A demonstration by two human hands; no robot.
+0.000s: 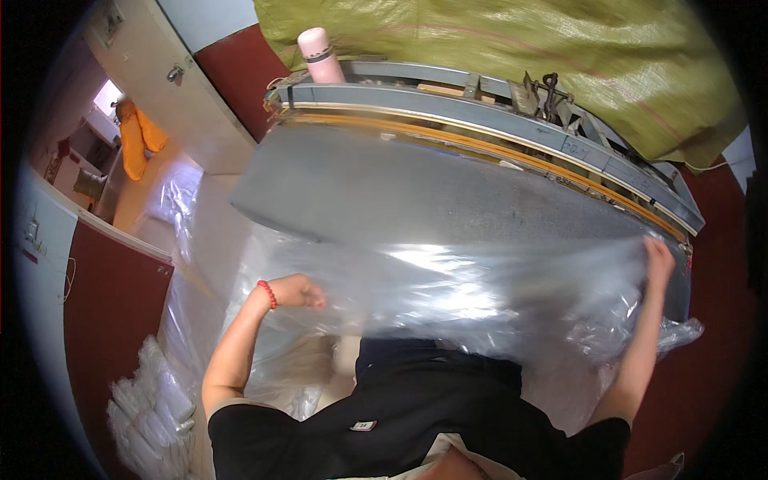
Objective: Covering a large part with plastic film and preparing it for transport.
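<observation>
A wide sheet of clear plastic film [480, 300] stretches across the near side of a long grey work surface [360, 180], creased and shining in the light. At its left part, my left hand [300, 292], with a red bead bracelet on the wrist, has its fingers curled in on the film. My right hand [660, 260] pinches the film's far right corner, over the right end of the work surface. Between the hands the film hangs over the surface's front edge toward my body.
Behind the surface runs a grey metal frame [416, 102] with an orange strip [448, 132], a pink flask [320, 56] and a dark metal clamp [550, 96]. A yellow-green woven sheet [512, 48] hangs beyond. Bundled clear plastic [156, 416] lies at lower left; a door [172, 80] stands open.
</observation>
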